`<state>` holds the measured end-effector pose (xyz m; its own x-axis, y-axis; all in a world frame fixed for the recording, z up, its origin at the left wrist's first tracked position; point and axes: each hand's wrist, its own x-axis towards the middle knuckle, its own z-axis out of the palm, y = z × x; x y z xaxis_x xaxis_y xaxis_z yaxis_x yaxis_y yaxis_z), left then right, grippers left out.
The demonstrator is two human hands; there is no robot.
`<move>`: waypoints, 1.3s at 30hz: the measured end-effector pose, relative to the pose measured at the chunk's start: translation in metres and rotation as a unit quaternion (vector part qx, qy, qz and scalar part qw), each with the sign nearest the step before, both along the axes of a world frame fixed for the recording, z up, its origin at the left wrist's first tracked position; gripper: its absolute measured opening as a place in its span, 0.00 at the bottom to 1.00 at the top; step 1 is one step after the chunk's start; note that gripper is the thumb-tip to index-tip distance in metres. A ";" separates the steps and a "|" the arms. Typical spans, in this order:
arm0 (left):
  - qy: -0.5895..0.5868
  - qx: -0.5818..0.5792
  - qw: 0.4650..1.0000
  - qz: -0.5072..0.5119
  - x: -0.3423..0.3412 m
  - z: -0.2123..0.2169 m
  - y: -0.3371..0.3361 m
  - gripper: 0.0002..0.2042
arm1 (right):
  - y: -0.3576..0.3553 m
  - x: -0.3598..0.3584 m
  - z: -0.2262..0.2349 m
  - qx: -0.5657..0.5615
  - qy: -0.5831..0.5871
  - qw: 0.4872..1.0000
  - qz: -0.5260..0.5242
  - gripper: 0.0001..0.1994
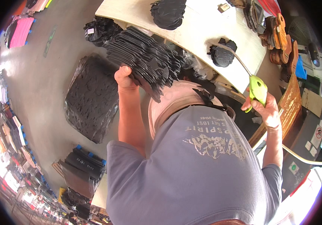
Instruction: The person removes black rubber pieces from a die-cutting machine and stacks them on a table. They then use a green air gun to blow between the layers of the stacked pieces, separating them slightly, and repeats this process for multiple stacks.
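My left hand [125,78] is closed on a thick, fanned-out stack of thin black cut pieces [140,50], held up beside my lap. Their scalloped ends spread toward the right. My right hand [269,110] grips a lime-green air blow gun [258,88] by its handle. Its long, thin, bent nozzle reaches up and left over the table, with the tip by a small round bundle of black pieces [222,53]. The nozzle and the held stack are apart. Part of my left hand's fingers is hidden behind the stack.
The pale tabletop [202,28] carries another black pile [167,14] and a small box [223,7]. On the floor to the left lies a large dark heap of black pieces [91,95], with a black bag [101,30] beyond it. Brown shaped pieces [279,33] hang at the right.
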<state>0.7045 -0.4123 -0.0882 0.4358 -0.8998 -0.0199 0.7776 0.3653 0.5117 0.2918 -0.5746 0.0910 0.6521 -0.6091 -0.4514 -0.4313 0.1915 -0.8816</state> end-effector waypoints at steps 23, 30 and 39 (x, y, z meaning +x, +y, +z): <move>0.029 -0.013 0.999 -0.029 0.031 -0.026 0.073 0.47 | 0.038 0.095 0.068 -0.204 0.128 0.932 0.271 0.17; 0.098 -0.039 0.994 -0.022 0.013 -0.011 0.068 0.40 | 0.038 0.100 0.057 -0.206 0.096 0.930 0.287 0.19; 0.240 -0.164 0.957 -0.004 0.002 -0.008 0.061 0.38 | 0.053 0.098 0.043 -0.131 0.149 0.950 0.242 0.14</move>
<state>0.7068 -0.3517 -0.0959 0.4395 -0.8957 0.0680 0.8982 0.4372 -0.0454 0.3898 -0.5220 0.1339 0.7511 -0.3871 -0.5348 -0.6512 -0.3012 -0.6966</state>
